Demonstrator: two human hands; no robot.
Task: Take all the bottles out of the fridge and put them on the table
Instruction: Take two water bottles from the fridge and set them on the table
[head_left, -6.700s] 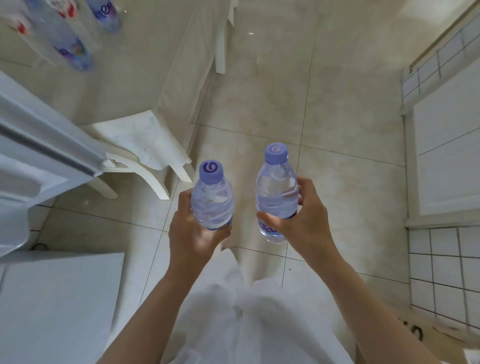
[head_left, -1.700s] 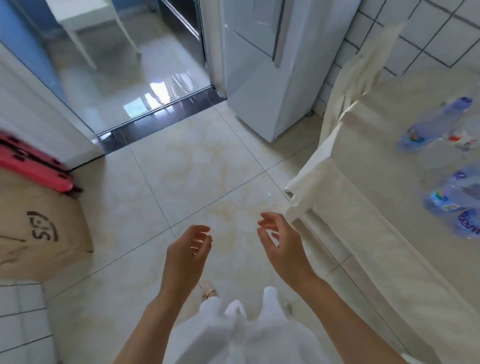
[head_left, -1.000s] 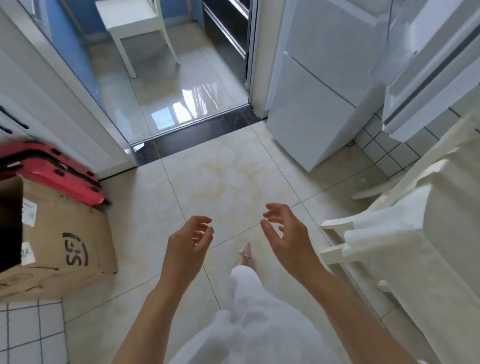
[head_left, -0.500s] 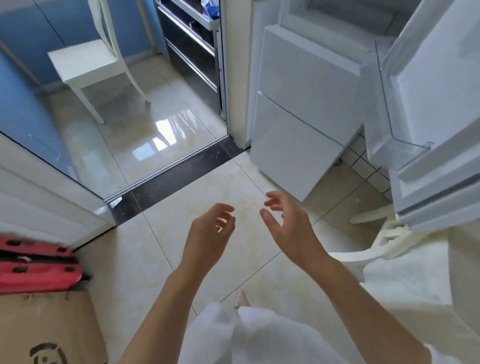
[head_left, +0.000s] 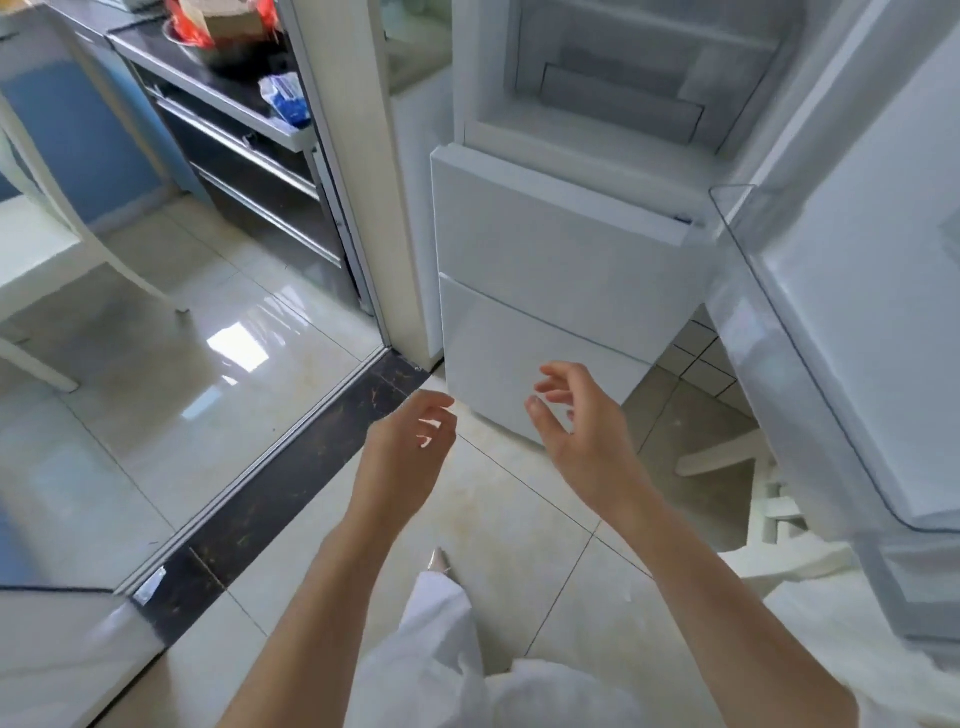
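Observation:
The white fridge (head_left: 545, 260) stands straight ahead with its upper compartment (head_left: 613, 104) open; the part of the inside that I see holds a white drawer and no bottle. Its open door (head_left: 857, 312) swings out on the right, with a clear door shelf (head_left: 748, 270) that looks empty. My left hand (head_left: 410, 447) and my right hand (head_left: 582, 431) hang side by side in front of the lower fridge drawers, both empty with fingers spread. No bottle and no tabletop are in view.
A white door post (head_left: 358, 171) rises left of the fridge, with a dark threshold (head_left: 291, 467) below it. Beyond lie a glossy floor, a white chair (head_left: 47, 260) and a dark cabinet (head_left: 234, 119) with items on top. A white chair's legs (head_left: 727, 457) sit under the fridge door.
I set both bottles down on the table and turned away from it. My view has swung up to the open fridge and come closer; both hands stay empty and lifted.

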